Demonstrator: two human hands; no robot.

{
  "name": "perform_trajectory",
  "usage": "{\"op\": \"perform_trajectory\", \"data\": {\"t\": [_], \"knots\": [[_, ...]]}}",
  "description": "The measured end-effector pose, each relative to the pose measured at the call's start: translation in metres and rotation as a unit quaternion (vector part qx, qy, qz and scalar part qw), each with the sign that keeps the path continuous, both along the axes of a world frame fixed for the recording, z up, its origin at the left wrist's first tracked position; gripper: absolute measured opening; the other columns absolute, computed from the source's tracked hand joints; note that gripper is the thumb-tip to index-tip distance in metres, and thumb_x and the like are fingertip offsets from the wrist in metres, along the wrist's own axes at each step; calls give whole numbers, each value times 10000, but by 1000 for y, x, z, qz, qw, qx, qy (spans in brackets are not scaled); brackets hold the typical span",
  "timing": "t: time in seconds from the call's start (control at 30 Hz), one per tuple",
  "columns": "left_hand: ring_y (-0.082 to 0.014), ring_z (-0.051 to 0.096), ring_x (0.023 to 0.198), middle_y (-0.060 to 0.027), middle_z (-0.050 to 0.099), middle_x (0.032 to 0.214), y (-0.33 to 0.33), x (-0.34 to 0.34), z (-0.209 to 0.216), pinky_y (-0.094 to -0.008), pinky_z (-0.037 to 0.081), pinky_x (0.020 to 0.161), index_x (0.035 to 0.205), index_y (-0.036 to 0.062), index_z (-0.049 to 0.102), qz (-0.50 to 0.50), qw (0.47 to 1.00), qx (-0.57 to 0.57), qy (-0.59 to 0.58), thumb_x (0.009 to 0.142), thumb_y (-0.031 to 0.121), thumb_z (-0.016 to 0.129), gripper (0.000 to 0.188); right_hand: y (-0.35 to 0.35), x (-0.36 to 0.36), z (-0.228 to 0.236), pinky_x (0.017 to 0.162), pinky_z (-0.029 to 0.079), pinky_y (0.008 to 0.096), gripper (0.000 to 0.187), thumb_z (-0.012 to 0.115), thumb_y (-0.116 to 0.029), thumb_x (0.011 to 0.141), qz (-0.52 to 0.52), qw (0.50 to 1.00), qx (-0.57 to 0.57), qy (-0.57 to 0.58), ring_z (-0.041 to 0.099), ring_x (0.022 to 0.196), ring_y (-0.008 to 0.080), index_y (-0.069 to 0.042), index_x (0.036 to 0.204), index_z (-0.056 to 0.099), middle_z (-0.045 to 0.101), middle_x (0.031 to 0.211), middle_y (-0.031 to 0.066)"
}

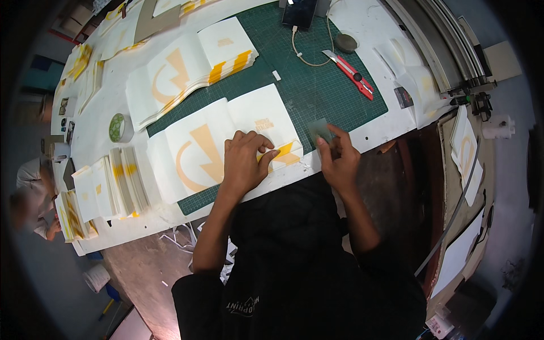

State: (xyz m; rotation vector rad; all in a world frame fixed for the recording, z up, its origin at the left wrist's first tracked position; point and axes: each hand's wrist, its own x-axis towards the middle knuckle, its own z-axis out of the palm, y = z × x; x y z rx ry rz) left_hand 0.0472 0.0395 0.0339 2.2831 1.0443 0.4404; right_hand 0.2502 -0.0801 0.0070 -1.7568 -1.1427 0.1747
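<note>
A white sheet with a peach-orange print (212, 122) and a yellow-striped edge lies before me on the green cutting mat (266, 62). Over its right part my left hand (245, 161) is curled, with thumb and forefinger pinched at the yellow strip by the near edge. To the right, my right hand (341, 160) grips a small translucent grey card (319, 130) between thumb and fingers, just off the sheet's right side. The card's lower end is hidden by the fingers.
A stack of similar printed sheets (187, 73) lies behind. Farther right are a red box cutter (354, 76), a round grey object (345, 42) and a phone (298, 14) on a cable. Tape (120, 127) and folded stacks (110, 184) stand left. Another person (37, 192) is at far left.
</note>
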Motion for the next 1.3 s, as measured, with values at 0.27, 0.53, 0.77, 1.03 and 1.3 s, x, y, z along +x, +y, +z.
{"op": "perform_trajectory", "data": {"t": [0.27, 0.53, 0.77, 1.03, 1.3], "knots": [[-252, 542, 949, -45, 631, 896, -4, 4, 7, -424, 354, 828, 909, 109, 759, -12, 999, -2, 36, 858, 296, 840, 210, -5, 12, 0, 828, 560, 450, 346, 754, -120, 931, -31, 996, -80, -20, 727, 909, 364, 17, 1232, 653, 741, 1097, 235], [-264, 518, 939, -59, 602, 896, -6, 5, -2, -437, 335, 823, 890, 104, 728, 2, 1000, 6, 19, 930, 230, 747, 134, 1, 15, -4, 794, 482, 408, 350, 764, -142, 924, -14, 997, -74, -34, 660, 827, 292, 5, 1227, 671, 705, 977, 157], [-283, 519, 954, -78, 609, 915, -7, 7, 3, -464, 344, 845, 905, 82, 704, 8, 999, -4, 34, 938, 202, 724, 126, 2, 15, 6, 870, 481, 441, 336, 711, -147, 949, 15, 994, -103, -39, 695, 904, 339, 28, 1232, 670, 746, 1056, 203], [-279, 518, 951, -78, 607, 914, -7, 7, -1, -460, 344, 843, 900, 79, 703, 9, 1000, 7, 23, 931, 200, 729, 128, 2, 18, 1, 791, 485, 404, 302, 680, -137, 979, 16, 996, -79, -49, 669, 795, 291, 25, 1234, 700, 719, 906, 175], [-270, 515, 916, -63, 589, 886, -7, 7, -4, -433, 327, 800, 872, 95, 690, 11, 1000, 26, 0, 906, 192, 753, 121, 3, 16, 5, 728, 467, 361, 334, 726, -165, 960, 14, 994, -89, -61, 620, 704, 237, 13, 1242, 710, 682, 810, 130]]}}
